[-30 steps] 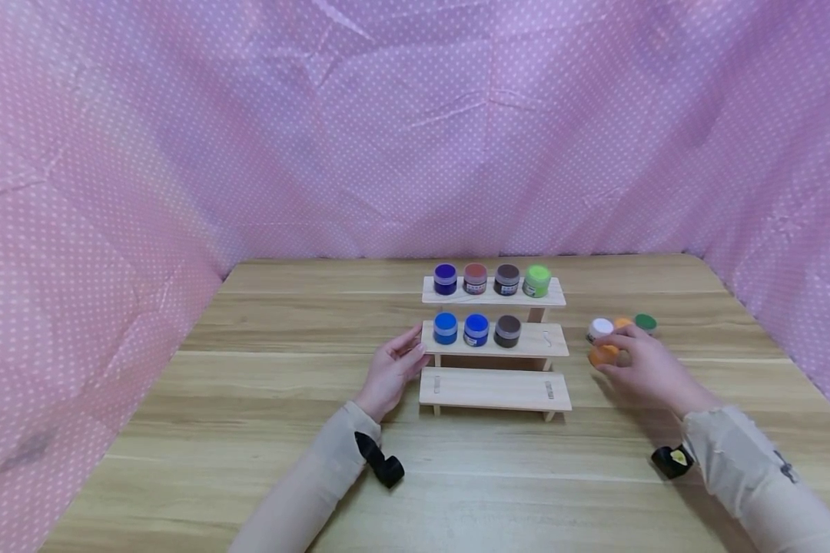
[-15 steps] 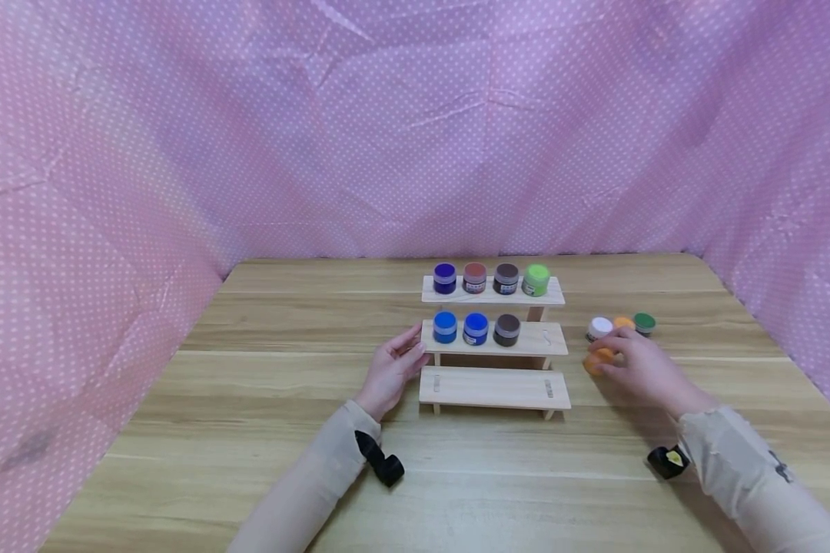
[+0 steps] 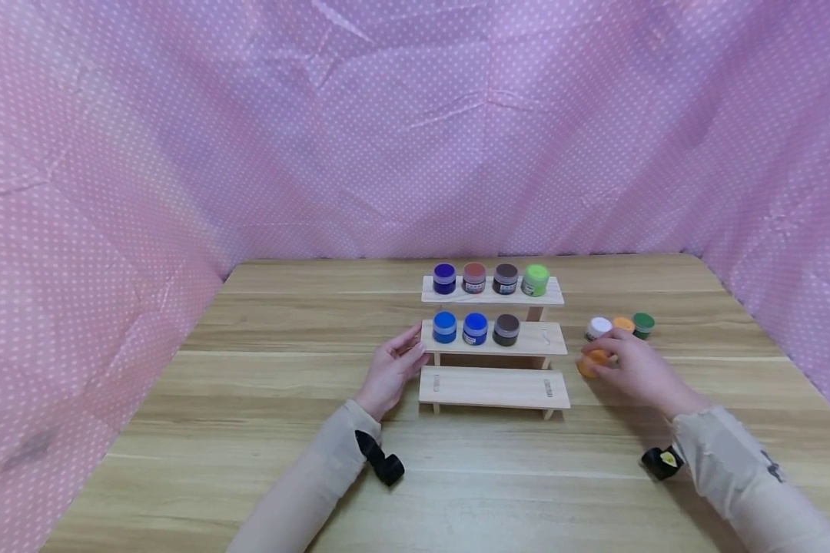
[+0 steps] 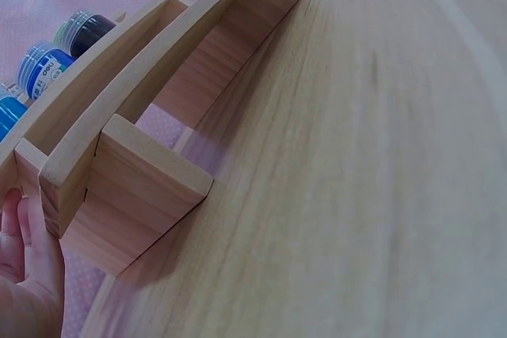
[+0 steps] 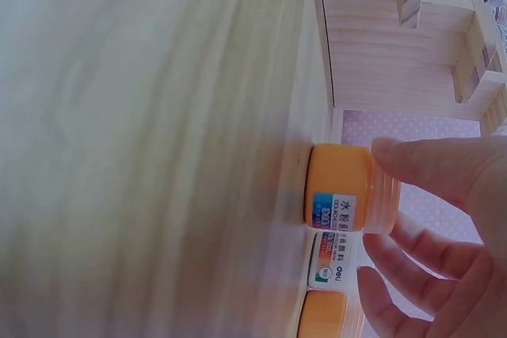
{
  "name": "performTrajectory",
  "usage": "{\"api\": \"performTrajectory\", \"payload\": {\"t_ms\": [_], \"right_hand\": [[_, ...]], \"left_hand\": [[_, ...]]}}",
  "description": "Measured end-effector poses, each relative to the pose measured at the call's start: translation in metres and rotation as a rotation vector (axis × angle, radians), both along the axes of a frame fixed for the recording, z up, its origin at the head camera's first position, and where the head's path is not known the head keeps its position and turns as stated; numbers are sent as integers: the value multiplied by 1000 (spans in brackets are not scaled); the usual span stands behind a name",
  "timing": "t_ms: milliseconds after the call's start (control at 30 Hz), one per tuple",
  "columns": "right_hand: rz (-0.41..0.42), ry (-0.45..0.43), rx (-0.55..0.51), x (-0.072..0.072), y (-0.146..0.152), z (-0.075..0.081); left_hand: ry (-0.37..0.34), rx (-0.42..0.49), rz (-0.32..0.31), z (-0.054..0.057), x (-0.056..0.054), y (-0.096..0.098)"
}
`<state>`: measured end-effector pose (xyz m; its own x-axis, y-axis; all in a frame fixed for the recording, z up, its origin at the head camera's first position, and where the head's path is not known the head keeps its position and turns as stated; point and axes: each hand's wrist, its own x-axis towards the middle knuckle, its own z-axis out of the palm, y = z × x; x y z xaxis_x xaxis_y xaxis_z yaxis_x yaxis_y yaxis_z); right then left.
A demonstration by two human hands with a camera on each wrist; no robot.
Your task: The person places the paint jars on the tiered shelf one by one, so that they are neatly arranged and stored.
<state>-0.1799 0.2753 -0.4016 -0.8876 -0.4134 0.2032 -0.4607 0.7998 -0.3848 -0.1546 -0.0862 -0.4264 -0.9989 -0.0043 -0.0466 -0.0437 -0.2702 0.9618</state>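
Observation:
My right hand (image 3: 643, 369) pinches an orange paint jar (image 5: 337, 187) by its lid, thumb on one side and fingertips on the other. The jar is upright, its base right at the tabletop, to the right of a three-tier wooden stand (image 3: 494, 388). My left hand (image 3: 392, 375) grips the left end of the stand at its middle tier. Blue jars (image 3: 445, 327) and a dark brown jar (image 3: 506, 329) line that tier, with bare wood at its right end. The top tier bears purple, reddish-brown, dark brown and light green (image 3: 536, 279) jars. The lowest tier is bare.
Behind my right hand stand a white jar (image 3: 599, 328), a second orange jar (image 3: 623, 326) and a dark green jar (image 3: 643, 325). All is on a wood-grain table (image 3: 270, 322). Pink dotted cloth (image 3: 401, 138) hangs around its back and sides.
My right hand has moved the orange jar a little to the left and nearer me, away from the other loose jars. My left hand has kept its place on the stand.

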Motion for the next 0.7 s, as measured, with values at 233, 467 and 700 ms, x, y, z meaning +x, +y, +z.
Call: {"api": "performTrajectory", "payload": {"t_ms": [233,467,700], "right_hand": [[13,13,7,-3,-2,-2],[14,-6,-1,-5,-4,-4],[38,39,-3,-7,-4,-7]], "left_hand": [[27,4,4,-3,0,1],[31,30,5,-4,-1,1],[29,2,8,-4,-1,1]]}}
